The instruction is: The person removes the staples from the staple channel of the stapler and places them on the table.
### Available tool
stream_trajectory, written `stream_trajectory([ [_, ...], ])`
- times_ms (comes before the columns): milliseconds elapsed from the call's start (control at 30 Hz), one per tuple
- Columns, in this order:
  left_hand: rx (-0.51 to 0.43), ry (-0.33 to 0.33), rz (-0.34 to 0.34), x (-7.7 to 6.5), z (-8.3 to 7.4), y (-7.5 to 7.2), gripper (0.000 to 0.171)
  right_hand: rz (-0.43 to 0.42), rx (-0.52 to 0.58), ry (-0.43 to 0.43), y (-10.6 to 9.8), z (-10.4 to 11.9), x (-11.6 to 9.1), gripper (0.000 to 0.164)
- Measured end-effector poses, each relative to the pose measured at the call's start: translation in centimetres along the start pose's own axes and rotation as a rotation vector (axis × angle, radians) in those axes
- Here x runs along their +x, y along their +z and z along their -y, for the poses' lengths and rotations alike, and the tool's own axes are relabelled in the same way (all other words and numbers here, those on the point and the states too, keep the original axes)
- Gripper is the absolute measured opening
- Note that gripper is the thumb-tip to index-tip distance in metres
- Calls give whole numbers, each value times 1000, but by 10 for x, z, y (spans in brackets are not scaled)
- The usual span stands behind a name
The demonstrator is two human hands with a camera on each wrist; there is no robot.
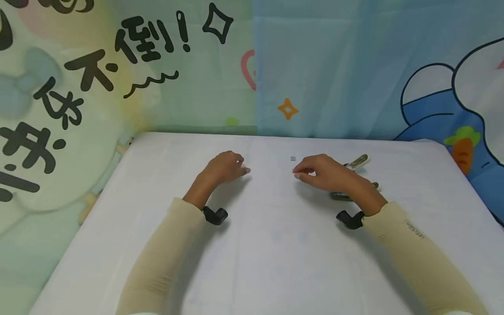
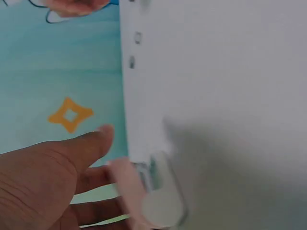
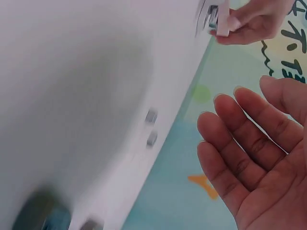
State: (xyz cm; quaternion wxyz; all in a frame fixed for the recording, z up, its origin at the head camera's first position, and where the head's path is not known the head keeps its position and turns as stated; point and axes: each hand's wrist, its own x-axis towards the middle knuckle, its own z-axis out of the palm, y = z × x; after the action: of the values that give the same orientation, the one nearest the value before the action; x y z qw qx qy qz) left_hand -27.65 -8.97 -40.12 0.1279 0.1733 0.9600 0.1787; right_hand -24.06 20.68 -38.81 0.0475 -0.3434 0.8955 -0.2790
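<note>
My left hand [image 1: 223, 169] is over the back middle of the white table. It pinches a small pink and white stapler [image 2: 165, 208], whose two halves stand spread apart with metal showing between them. From above, the fingers hide most of it. My right hand [image 1: 328, 172] hovers farther right, thumb and fingertips close together in the head view. The right wrist view shows its fingers gently bent and nothing in the palm. Two small grey metal blocks, which look like staple strips [image 3: 151, 116], lie on the table near the right fingertips.
Behind the right wrist lies a white-edged, greenish patterned object [image 1: 359, 161]. A dark flat object [image 1: 341, 196] is partly covered by the right forearm. The white table [image 1: 267, 262] ends at a printed cloth backdrop [image 1: 323, 65].
</note>
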Motion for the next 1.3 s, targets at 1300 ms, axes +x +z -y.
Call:
stream_trajectory([
  [1300, -365, 169, 49, -18, -13, 24, 31, 116, 75, 111, 50, 39, 51, 29],
])
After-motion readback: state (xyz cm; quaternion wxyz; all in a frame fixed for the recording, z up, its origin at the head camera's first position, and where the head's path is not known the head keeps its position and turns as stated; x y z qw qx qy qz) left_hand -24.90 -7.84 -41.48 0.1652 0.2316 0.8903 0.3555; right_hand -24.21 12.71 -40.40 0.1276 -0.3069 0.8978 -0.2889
